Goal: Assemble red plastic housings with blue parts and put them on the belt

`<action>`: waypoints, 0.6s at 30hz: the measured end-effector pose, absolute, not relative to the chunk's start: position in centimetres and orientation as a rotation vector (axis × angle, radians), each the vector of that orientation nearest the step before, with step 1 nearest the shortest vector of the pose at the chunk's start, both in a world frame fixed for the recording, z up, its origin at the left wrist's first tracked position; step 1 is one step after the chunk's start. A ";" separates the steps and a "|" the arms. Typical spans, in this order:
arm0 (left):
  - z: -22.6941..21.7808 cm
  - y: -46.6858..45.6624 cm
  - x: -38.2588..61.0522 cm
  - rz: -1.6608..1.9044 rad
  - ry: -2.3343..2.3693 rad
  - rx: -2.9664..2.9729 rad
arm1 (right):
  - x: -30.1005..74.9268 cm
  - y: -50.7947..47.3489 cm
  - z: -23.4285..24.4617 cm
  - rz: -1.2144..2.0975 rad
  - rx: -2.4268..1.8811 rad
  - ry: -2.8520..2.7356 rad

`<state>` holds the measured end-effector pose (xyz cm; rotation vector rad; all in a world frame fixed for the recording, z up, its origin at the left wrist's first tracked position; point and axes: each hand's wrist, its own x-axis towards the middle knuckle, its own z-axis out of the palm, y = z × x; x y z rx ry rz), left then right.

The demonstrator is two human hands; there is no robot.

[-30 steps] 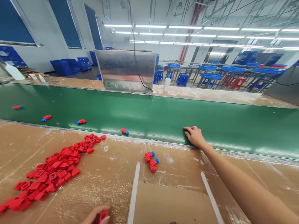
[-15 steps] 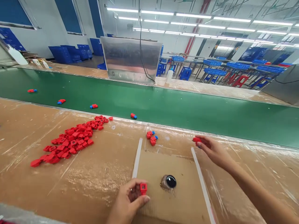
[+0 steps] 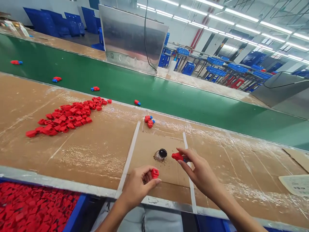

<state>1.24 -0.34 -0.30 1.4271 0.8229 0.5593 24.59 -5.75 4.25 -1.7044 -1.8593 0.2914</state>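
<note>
Two hands pinch parts above a cardboard sheet (image 3: 142,158): the left hand (image 3: 137,186) a red plastic block (image 3: 155,173), the right hand (image 3: 200,171) a red-and-blue plastic part (image 3: 177,156), just beside a black-lidded jar (image 3: 160,154).

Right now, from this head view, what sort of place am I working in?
Probably a factory assembly line: a green conveyor belt runs past a cardboard-covered workbench heaped with red plastic parts, with blue crates beyond.

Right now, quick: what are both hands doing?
Left hand: closed, holding a red plastic block.
Right hand: closed, holding a red plastic piece.
</note>
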 end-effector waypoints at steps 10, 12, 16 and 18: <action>-1.0 -0.4 0.8 0.538 0.771 1.408 | 23.5 -4.1 3.7 0.163 -1.654 -1.999; -1.1 -0.4 0.8 0.541 0.766 1.385 | 23.4 -4.0 3.6 0.167 -1.650 -2.006; -1.0 -0.5 0.7 0.545 0.756 1.373 | 23.3 -3.9 3.5 0.188 -1.649 -1.997; -0.9 -0.5 0.7 0.552 0.757 1.372 | 23.3 -3.9 3.4 0.196 -1.646 -2.002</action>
